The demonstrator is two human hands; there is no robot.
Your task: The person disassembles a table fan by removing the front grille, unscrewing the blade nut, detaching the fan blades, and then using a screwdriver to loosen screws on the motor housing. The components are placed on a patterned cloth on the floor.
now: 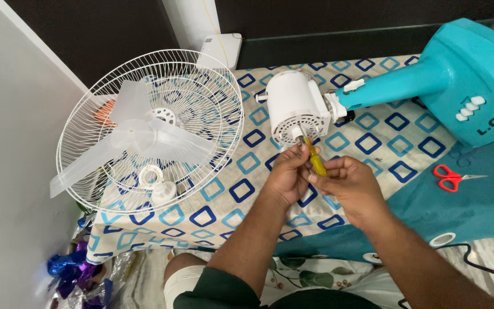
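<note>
My right hand (347, 186) and left hand (288, 171) both clamp fingers on the stiff, slick yellow screwdriver (314, 159), its tip at the light-looking plastic motor's (294, 106) six o'clock.

Bed under a square-patterned cloth (373, 123)
On it lay a white fan guard (201, 74), a teal fan body (458, 80), and red scissors (448, 177).
</note>
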